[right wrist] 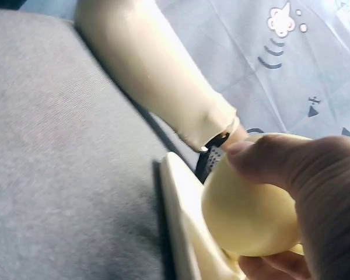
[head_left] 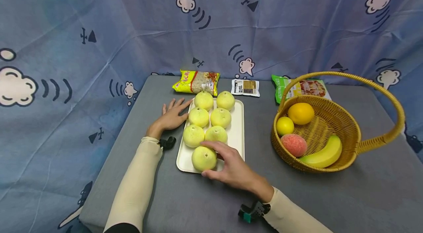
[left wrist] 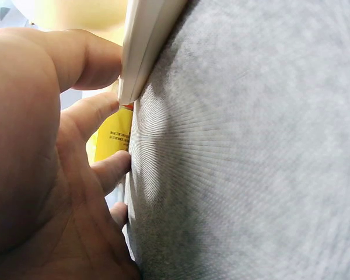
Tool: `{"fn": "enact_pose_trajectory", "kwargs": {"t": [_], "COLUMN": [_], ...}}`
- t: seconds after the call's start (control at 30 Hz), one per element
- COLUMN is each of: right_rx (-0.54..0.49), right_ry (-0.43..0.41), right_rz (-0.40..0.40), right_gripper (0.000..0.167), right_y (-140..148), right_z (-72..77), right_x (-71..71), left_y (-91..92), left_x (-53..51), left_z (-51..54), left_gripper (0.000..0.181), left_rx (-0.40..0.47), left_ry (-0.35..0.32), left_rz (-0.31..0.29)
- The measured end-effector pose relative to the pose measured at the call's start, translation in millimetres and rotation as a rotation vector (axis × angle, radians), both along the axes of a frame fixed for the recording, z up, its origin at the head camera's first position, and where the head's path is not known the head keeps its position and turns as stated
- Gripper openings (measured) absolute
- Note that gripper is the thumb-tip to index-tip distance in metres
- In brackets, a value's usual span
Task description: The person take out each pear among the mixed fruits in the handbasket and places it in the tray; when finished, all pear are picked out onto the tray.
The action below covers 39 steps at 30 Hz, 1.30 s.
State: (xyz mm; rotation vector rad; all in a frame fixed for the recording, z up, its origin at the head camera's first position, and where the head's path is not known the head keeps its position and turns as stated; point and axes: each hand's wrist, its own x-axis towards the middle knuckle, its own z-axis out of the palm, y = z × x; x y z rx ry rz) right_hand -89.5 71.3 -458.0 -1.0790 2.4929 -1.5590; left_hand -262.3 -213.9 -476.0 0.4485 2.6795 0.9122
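Several round yellow-green fruits (head_left: 220,117) stand in two rows on a white rectangular tray (head_left: 238,130). My right hand (head_left: 232,165) curls its thumb and fingers round the nearest fruit (head_left: 202,158), at the tray's front end. In the right wrist view that fruit (right wrist: 248,210) sits in the grip just over the tray rim (right wrist: 184,227); whether it touches the tray is unclear. On the far left side, my left hand (head_left: 172,116) has its fingers spread. In the left wrist view, the thumb and index finger of that hand (left wrist: 64,128) touch the tray's edge (left wrist: 143,52), while other fingertips rest on the cloth.
To the right stands a wicker basket (head_left: 350,124) with a tall handle, holding an orange (head_left: 301,113), a lemon (head_left: 285,126), a peach (head_left: 293,145) and a banana (head_left: 325,153). Behind lie a yellow packet (head_left: 196,81), a small white packet (head_left: 245,87) and a green packet (head_left: 312,89).
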Motion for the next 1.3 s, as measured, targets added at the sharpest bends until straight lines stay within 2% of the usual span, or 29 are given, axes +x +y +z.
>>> {"fn": "enact_pose_trajectory", "kwargs": {"t": [0.17,0.43,0.63,0.77,0.87,1.03,1.1,1.17,1.3], "right_rx": [0.062,0.186,0.253,0.265,0.264,0.239,0.244,0.257,0.266], "right_ry": [0.087,0.093,0.204,0.23,0.22,0.216,0.231,0.254,0.302], "right_rz": [-0.067,-0.11,-0.16,-0.21,-0.245,-0.268,-0.272,-0.277,-0.286], "right_gripper": [0.075,0.074,0.073,0.074,0.076,0.075,0.074,0.075,0.076], "right_y": [-8,-13,-9,-9,-11,-14,-15,-15,-13], "right_z": [-5.2,-4.9,1.5,1.7,0.5,-1.5,-2.4,-3.0,-3.4], "right_x": [1.3,8.0,13.6,16.2,17.0,17.5,17.9,18.4,19.1], "left_y": [-0.2,-0.5,-1.0,-1.4,-0.4,-0.6,-1.5,-0.6,-0.7], "left_x": [-0.8,-2.5,-7.0,-7.3,-5.1,-6.2,-7.3,-5.1,-3.8], "left_z": [-2.0,-3.8,-11.8,-11.2,-5.8,-6.6,-9.3,-5.8,-6.4], "left_gripper": [0.064,0.064,0.065,0.065,0.065,0.065,0.065,0.065,0.065], "left_rx": [-0.005,-0.002,-0.021,-0.015,-0.005,-0.026,-0.032,-0.026,-0.017], "left_ry": [0.004,-0.001,0.009,0.013,0.006,0.001,0.007,-0.002,-0.002], "left_rz": [0.009,0.009,0.009,0.009,0.009,0.016,0.019,0.019,0.013]}}
